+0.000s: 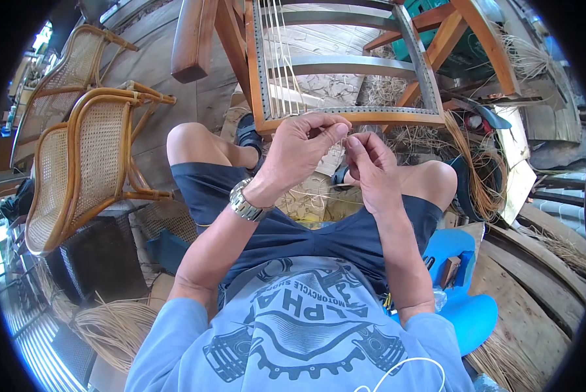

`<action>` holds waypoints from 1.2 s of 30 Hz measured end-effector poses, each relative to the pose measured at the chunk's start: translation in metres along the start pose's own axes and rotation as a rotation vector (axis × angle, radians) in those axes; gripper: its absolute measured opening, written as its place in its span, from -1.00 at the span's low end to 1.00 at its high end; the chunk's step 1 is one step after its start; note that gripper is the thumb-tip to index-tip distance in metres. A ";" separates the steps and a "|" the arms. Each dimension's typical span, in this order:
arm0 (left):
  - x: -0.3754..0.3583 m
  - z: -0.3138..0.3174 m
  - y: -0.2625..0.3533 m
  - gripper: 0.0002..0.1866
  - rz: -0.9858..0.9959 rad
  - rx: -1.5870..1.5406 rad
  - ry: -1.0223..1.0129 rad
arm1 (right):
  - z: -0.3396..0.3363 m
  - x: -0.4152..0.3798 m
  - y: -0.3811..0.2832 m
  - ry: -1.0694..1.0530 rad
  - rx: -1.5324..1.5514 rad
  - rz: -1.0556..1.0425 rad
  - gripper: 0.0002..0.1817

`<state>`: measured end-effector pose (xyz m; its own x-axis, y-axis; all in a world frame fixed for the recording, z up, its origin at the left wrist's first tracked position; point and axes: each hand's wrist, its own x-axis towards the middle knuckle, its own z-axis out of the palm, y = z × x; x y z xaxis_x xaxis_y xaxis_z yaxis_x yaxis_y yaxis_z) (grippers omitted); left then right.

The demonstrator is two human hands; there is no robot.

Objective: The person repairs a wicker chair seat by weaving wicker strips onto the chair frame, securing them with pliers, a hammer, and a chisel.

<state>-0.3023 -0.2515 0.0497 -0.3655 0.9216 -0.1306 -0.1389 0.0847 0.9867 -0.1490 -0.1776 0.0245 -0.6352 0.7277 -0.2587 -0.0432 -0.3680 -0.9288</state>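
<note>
My left hand [304, 145], wearing a metal watch [248, 201], is closed in a pinch, thumb against forefinger. Close beside it, my right hand [373, 164] is also pinched. Between the fingertips there seems to be a thin cane strand, mostly hidden by the fingers; a pale strand [314, 195] loops below the hands. Just beyond them lies the near rail of a wooden chair frame [364, 117], with small holes drilled along its inner edge. Several pale cane strands [284, 72] run lengthwise through the frame's left side.
Woven cane chairs [103, 140] stand at left. Bundles of loose cane [113, 326] lie at lower left, and brown strands [479, 170] hang at right. A blue plastic seat [466, 313] is by my right side. Wooden boards [518, 300] lie at far right.
</note>
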 end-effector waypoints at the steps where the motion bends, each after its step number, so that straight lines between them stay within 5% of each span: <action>1: -0.001 -0.001 0.002 -0.73 0.002 0.002 -0.002 | 0.002 0.000 0.000 0.014 -0.014 -0.009 -0.88; 7: -0.018 -0.008 0.024 -0.80 0.093 0.023 0.041 | 0.006 -0.004 -0.022 0.089 -0.597 -0.439 -0.93; 9: -0.023 -0.010 0.023 -0.85 0.223 -0.056 0.061 | 0.009 -0.003 -0.025 0.066 -0.570 -0.496 -0.93; 11: -0.024 -0.013 0.027 -0.89 0.267 -0.080 0.090 | 0.012 -0.005 -0.029 -0.036 -0.454 -0.347 -0.93; 16: -0.021 -0.020 0.026 -0.91 0.299 -0.011 0.364 | -0.007 -0.004 -0.027 0.057 -0.604 -0.363 -0.87; 20: -0.021 -0.014 0.021 -0.89 0.387 0.009 0.358 | -0.017 -0.007 -0.027 0.046 -0.648 -0.240 -0.84; 22: -0.025 -0.014 0.031 -0.86 0.796 0.543 0.150 | -0.024 -0.002 -0.027 0.028 -0.683 -0.186 -0.82; 23: -0.025 -0.013 0.034 -0.86 0.795 0.535 0.139 | -0.028 0.002 -0.027 -0.005 -0.716 -0.140 -0.81; 27: -0.021 -0.013 0.031 -0.80 0.909 0.806 -0.111 | -0.026 0.010 -0.027 0.014 -0.350 -0.083 -0.83; 29: -0.023 -0.012 0.024 -0.77 0.641 0.702 -0.034 | -0.022 0.005 -0.037 0.007 -0.229 -0.065 -0.86; 31: -0.020 -0.015 0.015 -0.75 0.682 0.652 -0.026 | -0.023 0.002 -0.040 -0.104 0.174 -0.008 -0.86; 33: -0.021 -0.014 0.014 -0.72 0.717 0.600 -0.019 | -0.018 -0.002 -0.038 -0.090 0.169 -0.013 -0.86; 35: -0.025 -0.005 0.025 -0.72 0.715 0.772 0.314 | -0.014 -0.002 -0.036 -0.082 0.160 -0.022 -0.85; 36: -0.027 -0.004 0.030 -0.72 0.712 0.772 0.317 | -0.013 -0.002 -0.035 -0.075 0.128 -0.026 -0.84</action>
<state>-0.3001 -0.2748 0.0822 -0.3686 0.7236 0.5836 0.7712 -0.1125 0.6266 -0.1363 -0.1586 0.0544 -0.6884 0.6943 -0.2098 -0.1552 -0.4235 -0.8925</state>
